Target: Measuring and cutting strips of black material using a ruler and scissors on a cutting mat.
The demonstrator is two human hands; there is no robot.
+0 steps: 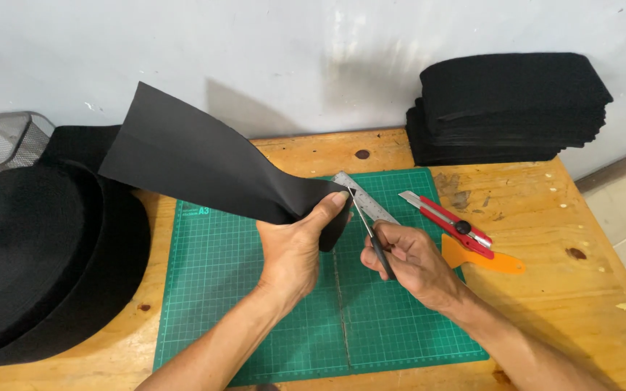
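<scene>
The wooden counter (545, 239) carries a large black roll of webbing (38, 253) well to the left of the hands. A green cutting mat (211, 304) lies beneath both hands. A stack of black cut pieces (505, 108) sits beyond the right hand. The left hand (295, 250) grips a black strip (197, 159) raised off the mat. The right hand (411, 261) is clenched on scissors (371, 232), blades at the strip's edge. A steel ruler (374, 206), red utility knife (451, 224) and orange scraper (480, 258) lie just beyond the right hand.
</scene>
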